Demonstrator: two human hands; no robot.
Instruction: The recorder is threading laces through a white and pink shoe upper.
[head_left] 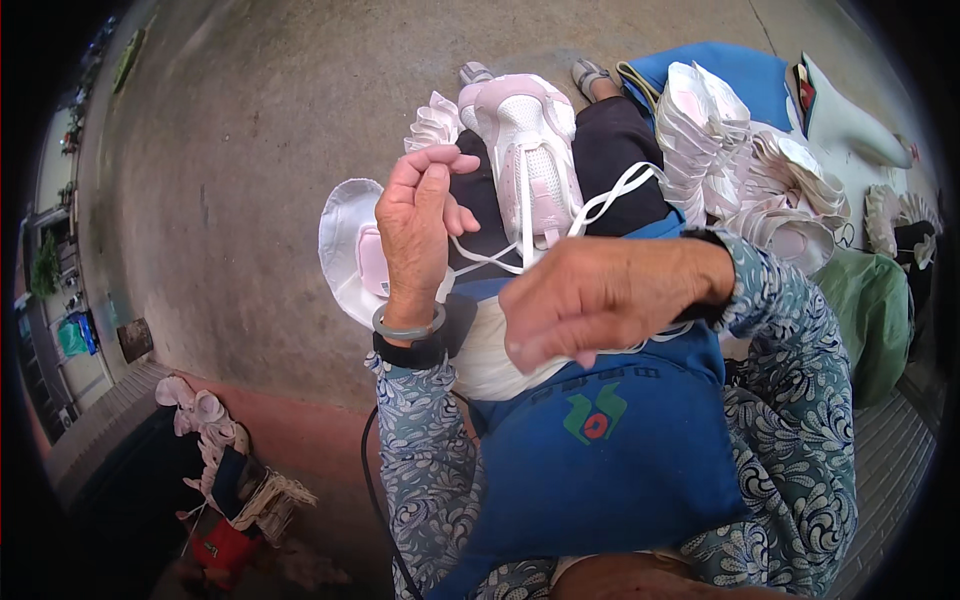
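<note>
A pink and white shoe upper (540, 185) lies lengthwise on my lap, with white laces (618, 196) threaded through it and looping loose at its near end. Left of it is my left hand (418, 215), raised with the fingers curled and the thumb against the index finger. Lace passes close by its lower fingers; whether they grip it cannot be seen. My right hand (600, 295) is closed over the near end of the upper, slightly blurred, its fingertips pointing down and hiding whatever they hold. Under it, a bundle of white laces (495, 350) rests on my blue apron (610, 470).
A white and pink upper (345, 245) sits beside my left wrist. Stacked uppers (700, 140) stand at the right, near a blue cloth (710, 75) and a green bag (870, 320). More uppers (200, 415) and a lace bundle (270, 505) lie low at the left.
</note>
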